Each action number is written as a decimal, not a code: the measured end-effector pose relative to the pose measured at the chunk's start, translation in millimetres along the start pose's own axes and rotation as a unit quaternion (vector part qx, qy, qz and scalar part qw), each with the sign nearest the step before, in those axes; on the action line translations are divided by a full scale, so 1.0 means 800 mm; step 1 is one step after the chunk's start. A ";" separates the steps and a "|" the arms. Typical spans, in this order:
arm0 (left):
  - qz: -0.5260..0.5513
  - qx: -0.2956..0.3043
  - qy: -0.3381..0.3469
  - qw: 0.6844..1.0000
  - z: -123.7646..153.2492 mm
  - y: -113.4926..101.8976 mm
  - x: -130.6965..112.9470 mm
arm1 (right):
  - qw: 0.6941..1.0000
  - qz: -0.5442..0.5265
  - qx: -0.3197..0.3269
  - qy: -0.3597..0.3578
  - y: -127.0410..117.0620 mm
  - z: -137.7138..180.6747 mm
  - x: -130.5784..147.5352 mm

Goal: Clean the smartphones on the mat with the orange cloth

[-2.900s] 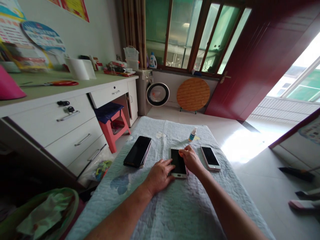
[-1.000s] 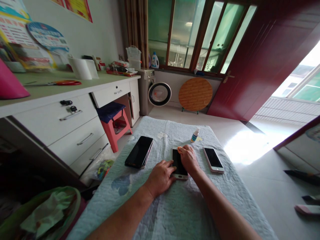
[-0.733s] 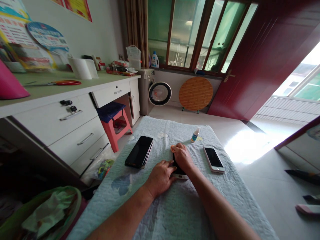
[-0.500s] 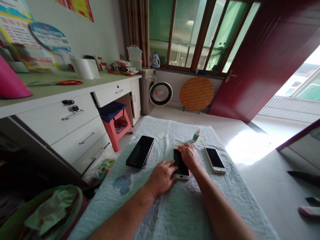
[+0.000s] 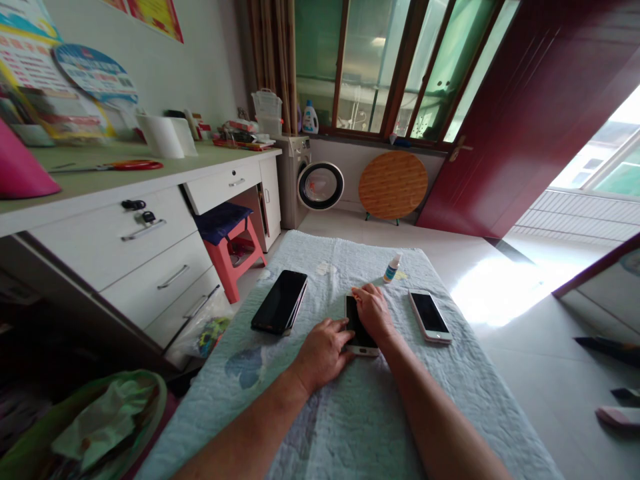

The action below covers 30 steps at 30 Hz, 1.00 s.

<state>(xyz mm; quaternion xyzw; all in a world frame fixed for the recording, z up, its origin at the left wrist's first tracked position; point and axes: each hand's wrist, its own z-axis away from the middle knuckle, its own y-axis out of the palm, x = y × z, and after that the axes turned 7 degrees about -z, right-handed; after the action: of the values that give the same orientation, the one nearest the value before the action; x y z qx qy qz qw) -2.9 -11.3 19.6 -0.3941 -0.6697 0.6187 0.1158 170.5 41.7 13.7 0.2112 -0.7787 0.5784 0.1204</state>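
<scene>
A white-framed smartphone (image 5: 363, 350) with a dark screen lies flat on the pale blue quilted cover. My left hand (image 5: 323, 350) grips its left side, fingers over the screen edge and thumb by the lower edge. Over the top part of the screen, my right hand (image 5: 373, 310) is closed on a small orange cloth (image 5: 355, 293), mostly hidden under the fingers. To the left lies a stack of black phones (image 5: 281, 301). A second white phone (image 5: 430, 317) rests to the right. Just beyond my right hand stands a small spray bottle (image 5: 393, 268).
The quilted cover (image 5: 350, 427) spreads over the surface before me. At left are a white desk (image 5: 130, 227), a red stool (image 5: 233, 260) and a bin (image 5: 150, 400). A washing machine (image 5: 295, 180) with its door open and a round wooden tabletop (image 5: 393, 185) stand ahead.
My right hand has slid slightly left and up over the phone's upper screen with the orange cloth. My left hand keeps its place. The view has shifted a little.
</scene>
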 end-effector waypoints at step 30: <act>0.019 0.000 -0.001 1.000 0.001 0.001 0.002 | 0.999 0.003 0.017 -0.045 -0.003 -0.003 0.004</act>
<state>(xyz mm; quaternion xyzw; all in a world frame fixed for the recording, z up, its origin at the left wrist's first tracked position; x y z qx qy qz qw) -3.9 -11.0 18.6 -0.4064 -0.6624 0.6209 0.1028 168.6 42.9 17.6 0.2364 -0.7739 0.5821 0.0801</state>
